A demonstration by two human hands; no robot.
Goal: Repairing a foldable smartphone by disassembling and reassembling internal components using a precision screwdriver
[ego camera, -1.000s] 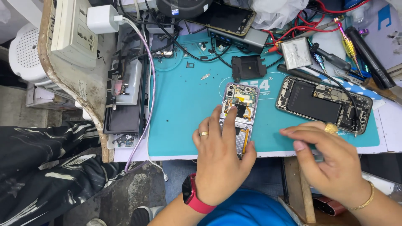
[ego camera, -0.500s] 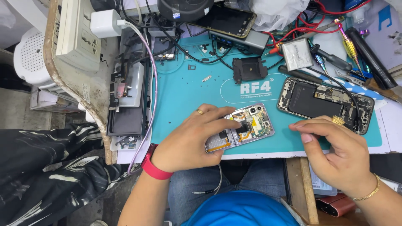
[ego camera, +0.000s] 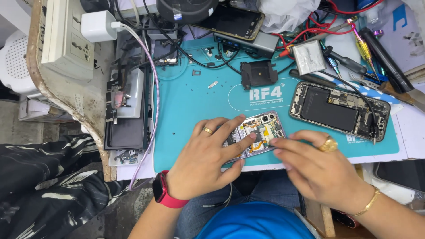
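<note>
An opened smartphone [ego camera: 261, 131] with its circuit board and camera modules showing lies on the teal work mat [ego camera: 190, 110] near the front edge. My left hand [ego camera: 208, 159], with a gold ring and a red wrist band, presses flat on the phone's left half. My right hand [ego camera: 321, 170], with a gold ring and bracelet, has its fingertips touching the phone's right edge. A second opened phone [ego camera: 338, 110] with a black battery lies apart on the mat's right side.
A small black square part [ego camera: 258, 73] sits at mid-mat. Screwdrivers [ego camera: 363, 46], a silver battery [ego camera: 309, 56] and red wires crowd the back right. A dark phone [ego camera: 232, 20] lies at the back. A power strip [ego camera: 66, 33], charger [ego camera: 98, 25] and purple cable [ego camera: 155, 102] stand left.
My right hand has moved left from beside the second phone onto the right edge of the opened phone. The left hand has stayed pressed on the phone, which has turned slightly.
</note>
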